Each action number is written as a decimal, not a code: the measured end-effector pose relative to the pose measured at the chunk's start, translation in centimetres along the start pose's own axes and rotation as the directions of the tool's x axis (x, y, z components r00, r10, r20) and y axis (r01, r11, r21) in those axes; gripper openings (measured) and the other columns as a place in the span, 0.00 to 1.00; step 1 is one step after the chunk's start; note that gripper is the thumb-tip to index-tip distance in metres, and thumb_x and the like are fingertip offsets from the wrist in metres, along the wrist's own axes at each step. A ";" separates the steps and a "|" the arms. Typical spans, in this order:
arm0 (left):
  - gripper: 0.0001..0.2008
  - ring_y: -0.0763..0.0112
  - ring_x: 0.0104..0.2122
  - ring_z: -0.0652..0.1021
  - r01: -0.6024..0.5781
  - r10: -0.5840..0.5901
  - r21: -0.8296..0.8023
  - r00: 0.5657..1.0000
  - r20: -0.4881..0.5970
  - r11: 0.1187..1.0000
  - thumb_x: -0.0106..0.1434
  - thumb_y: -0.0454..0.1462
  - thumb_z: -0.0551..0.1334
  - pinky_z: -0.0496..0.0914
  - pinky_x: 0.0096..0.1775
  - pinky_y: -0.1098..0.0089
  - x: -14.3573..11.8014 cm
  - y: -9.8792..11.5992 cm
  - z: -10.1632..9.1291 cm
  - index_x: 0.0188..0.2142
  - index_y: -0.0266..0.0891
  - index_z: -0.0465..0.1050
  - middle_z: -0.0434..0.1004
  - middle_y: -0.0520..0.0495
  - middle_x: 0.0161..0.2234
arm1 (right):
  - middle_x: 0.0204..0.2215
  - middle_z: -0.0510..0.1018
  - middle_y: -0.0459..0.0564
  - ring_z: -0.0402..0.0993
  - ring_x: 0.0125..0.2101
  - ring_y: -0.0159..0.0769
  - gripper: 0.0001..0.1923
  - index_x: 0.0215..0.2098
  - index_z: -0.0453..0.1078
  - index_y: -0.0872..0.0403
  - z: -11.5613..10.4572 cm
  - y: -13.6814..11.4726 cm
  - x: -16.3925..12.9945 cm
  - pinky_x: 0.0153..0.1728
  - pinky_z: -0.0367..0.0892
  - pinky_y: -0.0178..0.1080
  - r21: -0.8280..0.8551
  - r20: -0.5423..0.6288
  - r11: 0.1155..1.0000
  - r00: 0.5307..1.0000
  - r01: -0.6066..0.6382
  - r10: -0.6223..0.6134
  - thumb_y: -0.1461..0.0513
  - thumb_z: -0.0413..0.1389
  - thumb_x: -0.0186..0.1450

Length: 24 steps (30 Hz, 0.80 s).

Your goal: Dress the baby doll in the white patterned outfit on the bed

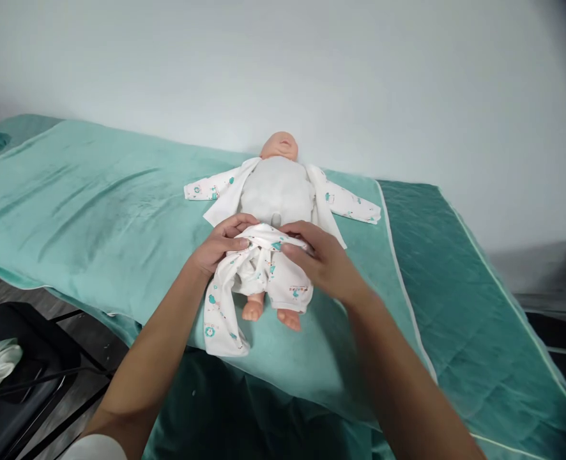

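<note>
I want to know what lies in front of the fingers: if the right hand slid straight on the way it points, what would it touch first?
The right hand points left across the doll's waist, gripping the bunched garment. Going straight on, it would probably meet the left hand first, whose fingertips face it across the same fabric; depth between them is unclear.

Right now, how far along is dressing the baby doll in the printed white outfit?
Done, by the look of it: the baby doll lies on the teal blanket on the open printed white top; both feet poke out of the printed white trousers. In hand: the left hand and right hand grip the waistband at the hips. Left: the top lies open, its sleeves flat and apparently empty.
</note>
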<state>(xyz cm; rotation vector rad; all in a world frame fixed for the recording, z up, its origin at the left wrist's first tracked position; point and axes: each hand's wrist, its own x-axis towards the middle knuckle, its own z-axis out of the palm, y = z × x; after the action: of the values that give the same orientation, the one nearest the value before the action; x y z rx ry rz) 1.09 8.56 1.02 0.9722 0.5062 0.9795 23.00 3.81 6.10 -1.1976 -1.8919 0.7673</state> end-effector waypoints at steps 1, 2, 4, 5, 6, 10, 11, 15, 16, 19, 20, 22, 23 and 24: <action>0.25 0.71 0.30 0.78 0.002 -0.002 -0.014 1.000 -0.001 1.000 0.46 0.38 0.76 0.71 0.32 0.73 0.0 -0.1 -0.1 0.43 0.39 0.75 0.79 0.48 0.37 | 0.34 0.78 0.47 0.73 0.36 0.40 0.14 0.39 0.75 0.50 -0.4 -0.7 1.1 0.38 0.66 0.41 -0.063 0.103 0.997 0.994 -0.038 0.044 0.49 0.57 0.66; 0.25 0.71 0.29 0.78 0.007 -0.007 -0.024 1.000 -0.003 1.000 0.45 0.38 0.76 0.71 0.32 0.73 -0.1 -0.2 -0.1 0.43 0.39 0.74 0.79 0.48 0.37 | 0.29 0.76 0.46 0.71 0.31 0.38 0.16 0.34 0.75 0.51 -0.6 -1.2 2.2 0.34 0.65 0.39 -0.098 0.210 0.993 0.974 -0.062 0.082 0.47 0.58 0.65; 0.25 0.71 0.28 0.77 0.017 -0.018 -0.039 1.000 -0.009 0.999 0.45 0.38 0.76 0.71 0.30 0.73 -0.3 -0.2 -0.2 0.43 0.39 0.74 0.79 0.49 0.35 | 0.23 0.73 0.44 0.69 0.27 0.35 0.17 0.29 0.75 0.52 -0.4 -1.6 3.9 0.30 0.63 0.37 -0.055 0.381 0.994 0.919 -0.091 0.106 0.47 0.62 0.61; 0.25 0.71 0.27 0.77 0.022 -0.022 -0.045 1.000 -0.014 0.999 0.45 0.39 0.76 0.71 0.30 0.73 -0.4 -0.2 -0.3 0.43 0.39 0.74 0.79 0.49 0.34 | 0.23 0.73 0.44 0.69 0.27 0.34 0.17 0.30 0.76 0.53 -0.1 -1.4 4.5 0.29 0.62 0.36 0.006 0.442 0.994 0.892 -0.109 0.095 0.47 0.63 0.60; 0.25 0.72 0.27 0.77 0.025 -0.026 -0.048 0.999 -0.019 0.999 0.45 0.39 0.76 0.71 0.29 0.73 -0.5 -0.2 -0.4 0.43 0.39 0.74 0.78 0.50 0.34 | 0.24 0.75 0.44 0.69 0.27 0.34 0.17 0.31 0.76 0.53 0.2 -1.1 4.8 0.28 0.62 0.36 0.080 0.475 0.988 0.876 -0.131 0.078 0.48 0.64 0.59; 0.25 0.71 0.27 0.78 0.033 -0.034 -0.038 0.999 -0.018 0.999 0.45 0.39 0.77 0.71 0.29 0.73 -0.7 -0.2 -0.5 0.41 0.38 0.73 0.79 0.49 0.33 | 0.29 0.80 0.47 0.74 0.28 0.35 0.17 0.34 0.77 0.56 1.4 0.9 4.3 0.29 0.66 0.35 0.366 0.455 0.890 0.887 -0.272 0.084 0.50 0.65 0.59; 0.25 0.70 0.28 0.78 0.032 -0.032 -0.030 0.999 -0.014 0.999 0.44 0.39 0.77 0.71 0.29 0.73 -0.7 -0.3 -0.5 0.41 0.38 0.73 0.79 0.48 0.33 | 0.29 0.81 0.48 0.75 0.29 0.36 0.17 0.34 0.77 0.56 1.5 1.3 4.1 0.30 0.67 0.36 0.436 0.437 0.847 0.894 -0.304 0.097 0.50 0.65 0.59; 0.27 0.69 0.29 0.79 -0.006 0.005 -0.009 0.999 -0.045 1.000 0.44 0.41 0.77 0.72 0.30 0.73 -0.7 -0.4 -0.4 0.43 0.38 0.73 0.79 0.49 0.32 | 0.30 0.82 0.48 0.78 0.30 0.37 0.14 0.32 0.75 0.53 2.1 1.8 3.5 0.33 0.72 0.38 0.668 0.309 0.670 0.940 -0.324 0.147 0.52 0.68 0.57; 0.28 0.70 0.28 0.79 -0.012 0.012 -0.002 0.999 -0.053 1.000 0.45 0.42 0.77 0.72 0.30 0.73 -0.7 -0.5 -0.4 0.44 0.39 0.72 0.79 0.49 0.32 | 0.29 0.82 0.47 0.78 0.30 0.37 0.14 0.32 0.75 0.52 2.3 1.8 3.5 0.33 0.73 0.39 0.699 0.268 0.643 0.948 -0.312 0.168 0.52 0.68 0.56; 0.30 0.71 0.25 0.78 -0.013 0.015 0.030 0.997 -0.074 0.999 0.45 0.43 0.77 0.70 0.27 0.74 -0.7 -0.7 -0.4 0.47 0.40 0.71 0.78 0.50 0.31 | 0.27 0.80 0.45 0.78 0.29 0.36 0.15 0.29 0.72 0.51 2.8 1.7 3.7 0.33 0.73 0.38 0.711 0.204 0.635 0.953 -0.302 0.225 0.52 0.69 0.55; 0.31 0.71 0.26 0.78 -0.017 0.020 0.040 0.996 -0.089 0.999 0.44 0.43 0.77 0.70 0.27 0.75 -0.7 -0.7 -0.4 0.47 0.40 0.71 0.78 0.50 0.32 | 0.27 0.80 0.45 0.77 0.29 0.36 0.16 0.29 0.71 0.51 2.9 1.7 3.7 0.32 0.72 0.38 0.699 0.202 0.645 0.950 -0.309 0.237 0.52 0.69 0.54; 0.31 0.70 0.28 0.80 -0.038 0.044 0.054 0.991 -0.126 0.998 0.44 0.42 0.77 0.71 0.30 0.75 -0.7 -0.8 -0.3 0.47 0.40 0.71 0.79 0.50 0.33 | 0.26 0.78 0.44 0.75 0.28 0.34 0.17 0.29 0.69 0.52 2.9 1.6 3.6 0.29 0.69 0.36 0.675 0.228 0.661 0.945 -0.328 0.236 0.51 0.69 0.55; 0.31 0.70 0.30 0.80 -0.048 0.056 0.060 0.989 -0.137 0.997 0.44 0.42 0.78 0.72 0.31 0.74 -0.7 -0.8 -0.2 0.46 0.39 0.71 0.79 0.49 0.34 | 0.25 0.77 0.43 0.74 0.26 0.33 0.18 0.29 0.68 0.52 2.8 1.5 3.6 0.28 0.67 0.35 0.667 0.253 0.665 0.942 -0.336 0.222 0.51 0.69 0.55; 0.31 0.70 0.31 0.80 -0.056 0.065 0.064 0.988 -0.143 0.996 0.43 0.41 0.78 0.72 0.33 0.74 -0.7 -0.8 -0.1 0.46 0.39 0.71 0.79 0.49 0.35 | 0.25 0.76 0.42 0.72 0.25 0.32 0.18 0.29 0.68 0.53 2.7 1.4 3.5 0.27 0.66 0.34 0.661 0.282 0.668 0.938 -0.342 0.200 0.51 0.69 0.55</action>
<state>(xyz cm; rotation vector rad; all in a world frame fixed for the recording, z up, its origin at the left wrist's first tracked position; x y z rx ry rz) 0.99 7.81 0.28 0.9793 0.6330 1.1002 20.41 7.32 4.55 -0.9202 -1.3213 1.6469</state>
